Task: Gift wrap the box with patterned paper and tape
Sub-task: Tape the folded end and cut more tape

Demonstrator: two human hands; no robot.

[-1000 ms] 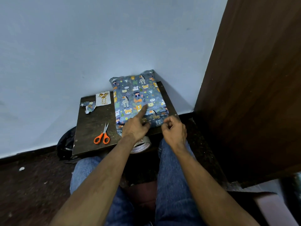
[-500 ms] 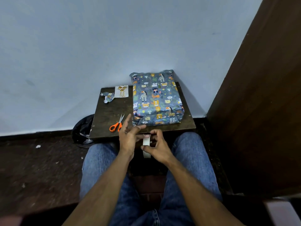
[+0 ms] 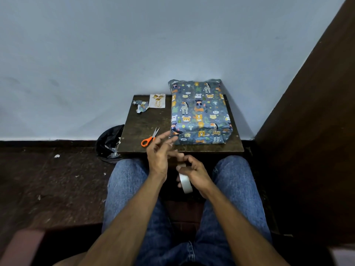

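A box (image 3: pixel 198 112) wrapped in blue paper with cartoon animals lies on the right half of a small dark wooden table (image 3: pixel 146 121), its near flap folded down. In front of the table, above my lap, my right hand (image 3: pixel 194 173) grips a roll of clear tape (image 3: pixel 185 182). My left hand (image 3: pixel 161 154) hovers just left of it with fingers spread, its fingertips near the roll's top edge and near the box's front left corner. Whether it pinches the tape end I cannot tell.
Orange-handled scissors (image 3: pixel 150 139) lie on the table left of the box. A white card with gold print (image 3: pixel 157 100) and a paper scrap (image 3: pixel 141 106) sit at the far left corner. A black bin bag (image 3: pixel 109 143) stands left of the table, a brown wooden panel (image 3: pixel 307 131) on the right.
Both hands left the box's near flap and drew back over my lap. My right hand took up the tape roll; my left hand's fingers opened beside it.
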